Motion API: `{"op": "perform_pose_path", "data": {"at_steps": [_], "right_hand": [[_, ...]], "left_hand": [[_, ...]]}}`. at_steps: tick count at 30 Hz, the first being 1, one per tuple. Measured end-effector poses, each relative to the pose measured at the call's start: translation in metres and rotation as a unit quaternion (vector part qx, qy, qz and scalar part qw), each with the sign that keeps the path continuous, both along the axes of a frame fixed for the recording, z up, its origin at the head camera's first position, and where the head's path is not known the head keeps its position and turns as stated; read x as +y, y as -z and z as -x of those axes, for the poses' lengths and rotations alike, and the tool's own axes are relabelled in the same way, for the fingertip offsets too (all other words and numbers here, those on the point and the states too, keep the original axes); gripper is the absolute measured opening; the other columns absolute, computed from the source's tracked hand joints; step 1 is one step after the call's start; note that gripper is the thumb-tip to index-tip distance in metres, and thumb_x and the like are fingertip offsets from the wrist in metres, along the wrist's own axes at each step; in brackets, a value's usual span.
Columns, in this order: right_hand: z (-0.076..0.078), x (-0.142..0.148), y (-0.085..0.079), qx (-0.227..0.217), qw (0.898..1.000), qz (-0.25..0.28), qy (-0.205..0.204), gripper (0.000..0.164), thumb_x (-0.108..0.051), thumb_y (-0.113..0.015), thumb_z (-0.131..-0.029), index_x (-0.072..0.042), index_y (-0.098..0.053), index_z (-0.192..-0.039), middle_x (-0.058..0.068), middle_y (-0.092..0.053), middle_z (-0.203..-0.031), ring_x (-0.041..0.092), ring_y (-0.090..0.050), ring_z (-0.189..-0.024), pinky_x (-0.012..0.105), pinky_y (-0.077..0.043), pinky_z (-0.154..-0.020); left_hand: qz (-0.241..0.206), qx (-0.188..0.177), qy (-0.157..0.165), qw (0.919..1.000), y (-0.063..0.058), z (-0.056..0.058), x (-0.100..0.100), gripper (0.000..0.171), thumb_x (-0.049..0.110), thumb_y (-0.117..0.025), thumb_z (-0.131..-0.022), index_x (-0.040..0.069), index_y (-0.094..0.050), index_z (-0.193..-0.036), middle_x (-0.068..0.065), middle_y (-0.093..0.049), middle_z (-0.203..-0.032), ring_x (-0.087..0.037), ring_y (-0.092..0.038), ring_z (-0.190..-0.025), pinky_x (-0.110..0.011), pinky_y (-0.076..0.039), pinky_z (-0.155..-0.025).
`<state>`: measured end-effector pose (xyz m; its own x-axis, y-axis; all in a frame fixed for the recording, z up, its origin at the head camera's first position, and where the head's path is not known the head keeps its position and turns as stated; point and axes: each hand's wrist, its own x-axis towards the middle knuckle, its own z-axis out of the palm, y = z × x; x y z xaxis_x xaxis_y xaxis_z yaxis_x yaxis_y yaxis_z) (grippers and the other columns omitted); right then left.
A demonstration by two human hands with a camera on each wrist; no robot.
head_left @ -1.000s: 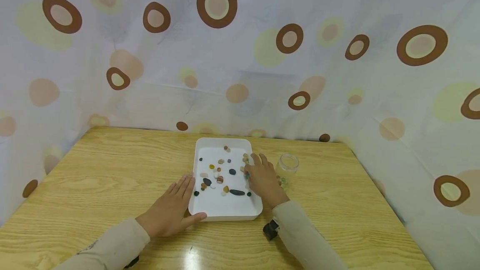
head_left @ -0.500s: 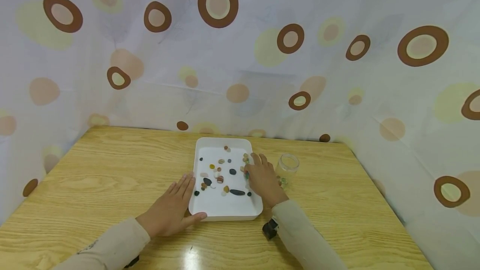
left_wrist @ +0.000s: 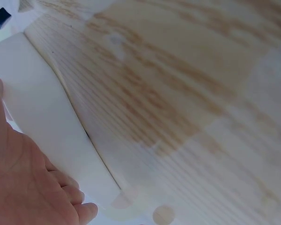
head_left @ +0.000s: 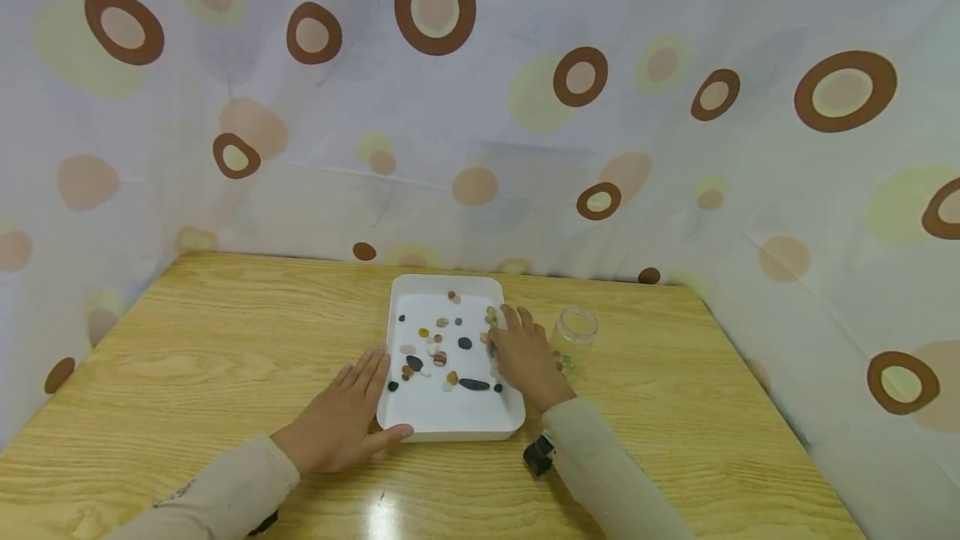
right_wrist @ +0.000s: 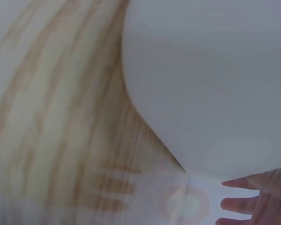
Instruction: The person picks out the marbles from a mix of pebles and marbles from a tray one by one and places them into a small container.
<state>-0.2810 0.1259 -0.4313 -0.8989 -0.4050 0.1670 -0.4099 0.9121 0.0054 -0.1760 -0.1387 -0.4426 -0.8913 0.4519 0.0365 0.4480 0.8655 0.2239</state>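
Note:
A shallow white tray [head_left: 450, 419] lies on the wooden table with several small pebbles [head_left: 440, 358] scattered in it, dark, brown, yellow and pale. My left hand [head_left: 337, 423] rests along the tray's left side, fingers straight and thumb reaching over the near rim. In the left wrist view that hand [left_wrist: 28, 187] lies against the tray's outer wall. Over the right rim reaches my right hand [head_left: 528, 361], its fingertips down among pebbles near that wall. A blue-green stone shows by its fingertips; whether they pinch it is hidden. The right wrist view shows spread fingers [right_wrist: 241, 205] at the corner.
A clear jar [head_left: 576, 332] stands just right of the tray, behind the right hand. Small greenish and brown stones [head_left: 566, 363] show at its lower part. Bare wooden table [head_left: 225, 332] extends on both sides, with a patterned cloth [head_left: 480, 107] hanging behind.
Both hands stay nearly in place. The right fingertips shift very slightly over the same stones; the tray and jar have not moved.

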Motion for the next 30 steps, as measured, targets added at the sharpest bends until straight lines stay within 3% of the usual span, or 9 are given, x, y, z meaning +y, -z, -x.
{"op": "perform_pose_path", "data": {"at_steps": [23,30], "right_hand": [[0.0,-0.001,-0.002,-0.001,1.0,0.008,-0.016,0.007,-0.018,-0.069,-0.089,-0.011,-0.066,-0.09,0.019,-0.044,-0.141,0.04,-0.034,-0.134,0.055,-0.043,-0.098],[-0.008,0.003,-0.025,0.073,0.995,0.035,-0.058,0.011,-0.019,-0.071,-0.087,-0.01,-0.065,-0.087,0.018,-0.047,-0.139,0.038,-0.039,-0.132,0.052,-0.046,-0.094]], "left_hand": [[0.0,0.004,0.0,1.0,0.002,0.0,-0.001,0.101,0.074,-0.032,-0.09,-0.006,-0.019,-0.15,-0.022,-0.012,-0.158,-0.036,-0.014,-0.145,-0.052,-0.02,-0.115],[-0.002,0.003,-0.001,1.0,0.003,0.001,-0.001,0.101,0.074,-0.032,-0.089,-0.006,-0.018,-0.15,-0.021,-0.012,-0.158,-0.036,-0.013,-0.145,-0.052,-0.019,-0.115]]}}
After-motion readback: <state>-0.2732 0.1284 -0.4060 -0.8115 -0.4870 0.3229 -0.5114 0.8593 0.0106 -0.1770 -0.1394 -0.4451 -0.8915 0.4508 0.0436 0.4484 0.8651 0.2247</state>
